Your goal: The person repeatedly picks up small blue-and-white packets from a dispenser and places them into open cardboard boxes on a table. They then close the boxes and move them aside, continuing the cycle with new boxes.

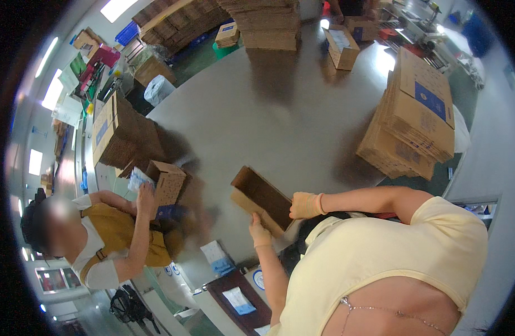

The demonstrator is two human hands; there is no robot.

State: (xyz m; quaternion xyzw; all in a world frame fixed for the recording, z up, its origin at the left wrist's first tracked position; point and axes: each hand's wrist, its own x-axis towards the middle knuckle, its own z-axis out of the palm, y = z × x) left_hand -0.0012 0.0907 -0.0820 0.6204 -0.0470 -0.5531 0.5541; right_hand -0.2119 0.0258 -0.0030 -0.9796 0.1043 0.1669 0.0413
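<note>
An open cardboard box (254,203) stands tilted at the near edge of the metal table, its long hollow inside showing. My left hand (260,231), in a pale glove, grips the box's near long wall. At the box's right end my right hand (306,205), gloved in the same pale colour, is closed on the rim. Some of its fingers are hidden. Closest to my left hand lies a blue-and-white packet (217,257) on the table edge. Another such packet (239,301) rests lower, on a dark brown surface (224,284).
A co-worker (123,235) at left holds a packet over another box (171,182). Flattened-box stacks stand at left (126,134), right (408,112) and far back (263,25) on the metal table (257,117). At the far right side is an open filled box (342,50).
</note>
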